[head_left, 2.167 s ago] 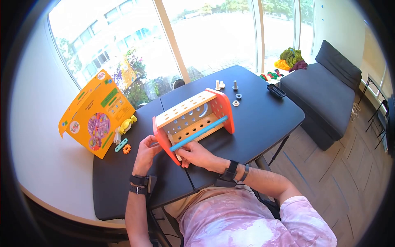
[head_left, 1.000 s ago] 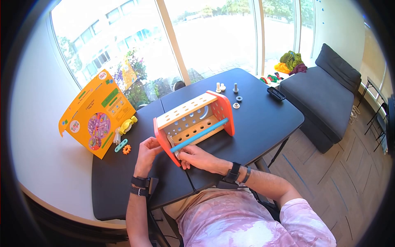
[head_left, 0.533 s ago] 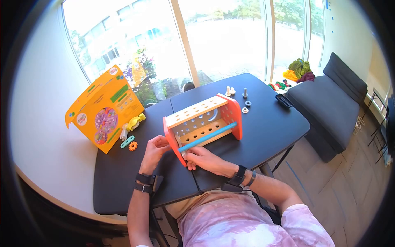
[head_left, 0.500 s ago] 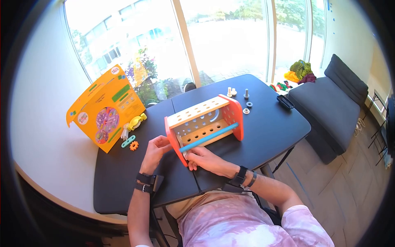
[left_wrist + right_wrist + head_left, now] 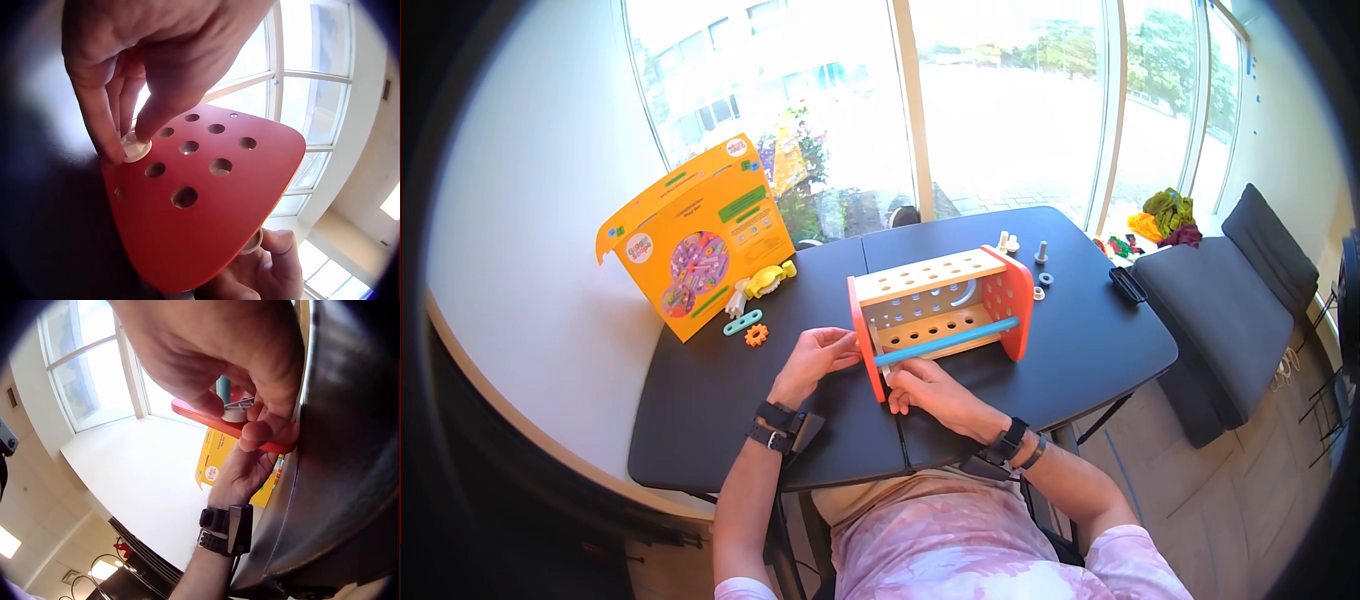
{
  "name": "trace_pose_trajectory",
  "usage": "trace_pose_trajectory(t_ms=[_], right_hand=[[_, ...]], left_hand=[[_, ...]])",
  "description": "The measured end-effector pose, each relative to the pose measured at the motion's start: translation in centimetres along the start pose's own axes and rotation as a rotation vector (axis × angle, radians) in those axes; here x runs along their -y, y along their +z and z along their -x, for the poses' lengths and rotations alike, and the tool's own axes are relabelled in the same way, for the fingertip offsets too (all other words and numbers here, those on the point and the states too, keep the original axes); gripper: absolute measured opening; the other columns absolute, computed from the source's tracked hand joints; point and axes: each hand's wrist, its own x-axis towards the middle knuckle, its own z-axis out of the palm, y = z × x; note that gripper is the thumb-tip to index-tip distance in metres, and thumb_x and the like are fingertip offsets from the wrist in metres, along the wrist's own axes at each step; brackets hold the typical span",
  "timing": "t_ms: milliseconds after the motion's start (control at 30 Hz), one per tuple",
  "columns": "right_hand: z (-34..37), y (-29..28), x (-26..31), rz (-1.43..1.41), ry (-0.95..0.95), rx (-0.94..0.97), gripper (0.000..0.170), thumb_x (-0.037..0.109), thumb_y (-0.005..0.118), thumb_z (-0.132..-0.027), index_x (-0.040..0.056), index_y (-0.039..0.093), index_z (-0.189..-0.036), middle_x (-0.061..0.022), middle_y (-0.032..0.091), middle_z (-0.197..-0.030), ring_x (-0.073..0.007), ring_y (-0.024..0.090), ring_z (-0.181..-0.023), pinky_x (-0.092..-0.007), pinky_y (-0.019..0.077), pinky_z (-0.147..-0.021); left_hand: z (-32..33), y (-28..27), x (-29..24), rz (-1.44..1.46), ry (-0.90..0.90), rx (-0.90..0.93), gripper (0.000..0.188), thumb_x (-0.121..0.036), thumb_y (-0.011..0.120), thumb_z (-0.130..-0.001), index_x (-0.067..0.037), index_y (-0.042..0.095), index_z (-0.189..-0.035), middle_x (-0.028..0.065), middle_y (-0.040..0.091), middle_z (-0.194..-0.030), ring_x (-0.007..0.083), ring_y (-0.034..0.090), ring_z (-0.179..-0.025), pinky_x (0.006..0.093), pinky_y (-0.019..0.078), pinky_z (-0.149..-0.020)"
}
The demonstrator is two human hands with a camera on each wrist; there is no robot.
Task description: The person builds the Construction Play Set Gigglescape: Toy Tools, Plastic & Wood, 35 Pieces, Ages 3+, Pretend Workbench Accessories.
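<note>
At the far left, an orange printed cardboard box [image 5: 745, 215] stood on the black table [image 5: 700, 420]. Just before it lay a yellow plastic piece [image 5: 770, 279], a teal holed strip [image 5: 743, 322] and an orange plastic gear [image 5: 756, 335]. Next, the left hand [image 5: 810, 362] pinched a whitish round-headed plastic piece [image 5: 136, 149] between its fingers, against the outer face of a red holed end panel [image 5: 187, 231]. That panel formed the left side of a wooden holed toy toolbox [image 5: 930, 273] with a blue rod [image 5: 960, 340], upright mid-table. On the panel's inner side, the right hand's [image 5: 935, 395] fingers pinched a whitish round-ended plastic piece [image 5: 236, 414]. Beyond the toolbox's right end stood a grey plastic bolt [image 5: 1041, 253]; farther right lay a black oblong tray [image 5: 1127, 285].
</note>
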Motion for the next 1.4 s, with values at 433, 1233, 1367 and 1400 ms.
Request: trace_pose_trajectory(t_ms=[433,1233,1367,1400], right_hand=[[0.0,-0.2,-0.3,-0.063,0.025,0.017,0.019,0.021,0.057,-0.115,0.0021,0.061,-0.120,-0.0086,0.065,-0.108,-0.0170,0.070,-0.093,-0.0318,0.0582,-0.085],[0.0,0.2,0.0,-0.091,0.025,0.008,0.019,0.019,0.057,-0.115,0.0020,0.061,-0.123,-0.0080,0.064,-0.108,-0.0177,0.073,-0.093,-0.0304,0.0601,-0.084],[0.0,0.1,-0.1,-0.116,0.022,0.017,0.018,0.018,0.057,-0.115,0.0020,0.061,-0.122,-0.0078,0.064,-0.107,-0.0178,0.073,-0.093,-0.0306,0.0602,-0.084],[0.0,0.1,-0.1,-0.115,0.019,0.016,0.018,0.018,0.057,-0.115,0.0020,0.061,-0.122,-0.0078,0.064,-0.108,-0.0178,0.073,-0.093,-0.0306,0.0602,-0.084]], left_hand=[[-0.3,0.1,0.1,-0.011,0.052,-0.007,0.023,-0.007,0.077,-0.107,0.004,0.076,-0.127,0.0133,0.080,-0.125,0.0202,0.078,-0.113,0.0348,0.0640,-0.103],[-0.9,-0.7,0.4,-0.215,0.226,0.092,0.033,-0.010,0.076,-0.108,0.008,0.074,-0.135,0.0162,0.080,-0.129,0.0212,0.078,-0.117,0.0359,0.0622,-0.107],[-0.4,-0.2,-0.4,-0.191,0.161,0.048,0.031,-0.008,0.073,-0.108,0.007,0.076,-0.135,0.0147,0.081,-0.128,0.0199,0.078,-0.116,0.0363,0.0617,-0.108],[-0.1,0.0,-0.6,-0.123,0.111,0.042,0.031,-0.007,0.073,-0.108,0.008,0.076,-0.134,0.0147,0.081,-0.128,0.0194,0.078,-0.114,0.0358,0.0619,-0.107]])
